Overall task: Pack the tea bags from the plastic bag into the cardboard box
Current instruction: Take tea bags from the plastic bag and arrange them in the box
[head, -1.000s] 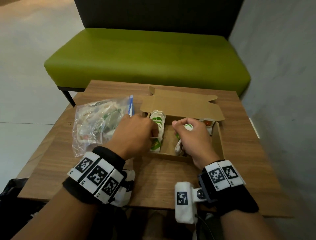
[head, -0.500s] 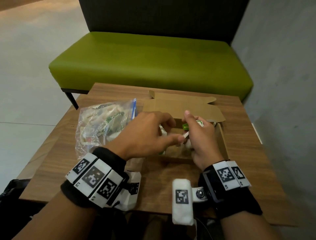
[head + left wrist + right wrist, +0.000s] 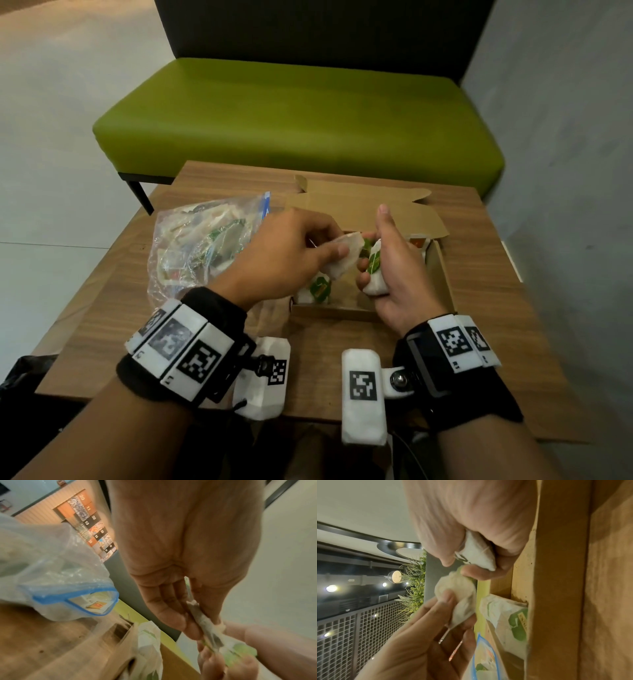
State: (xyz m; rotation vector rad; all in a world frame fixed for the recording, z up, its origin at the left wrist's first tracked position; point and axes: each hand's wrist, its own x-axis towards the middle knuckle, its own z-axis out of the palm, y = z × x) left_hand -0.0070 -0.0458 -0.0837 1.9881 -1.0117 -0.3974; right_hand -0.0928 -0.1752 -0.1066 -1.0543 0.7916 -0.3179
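An open cardboard box (image 3: 443,274) sits on the wooden table, its lid folded back. Above it my left hand (image 3: 291,253) pinches a white tea bag (image 3: 344,257) between thumb and fingers. My right hand (image 3: 394,263) grips another white tea bag with a green tag (image 3: 375,274), thumb raised. The two bags touch in the middle. The left wrist view shows the pinched tea bag (image 3: 204,623); the right wrist view shows both tea bags (image 3: 477,553) (image 3: 458,599). More green-tagged tea bags (image 3: 318,291) stand in the box's left end. The clear plastic bag (image 3: 198,250) with blue zip lies left of the box, holding several tea bags.
A red-tagged packet (image 3: 418,243) lies at the box's far right end. A green bench (image 3: 294,120) stands behind the table. A grey wall (image 3: 565,171) runs close along the table's right edge. Bare table (image 3: 342,332) lies in front of the box.
Both hands have risen out of the box. The left hand left the box's left stack and now pinches a tea bag beside the one in the right hand.
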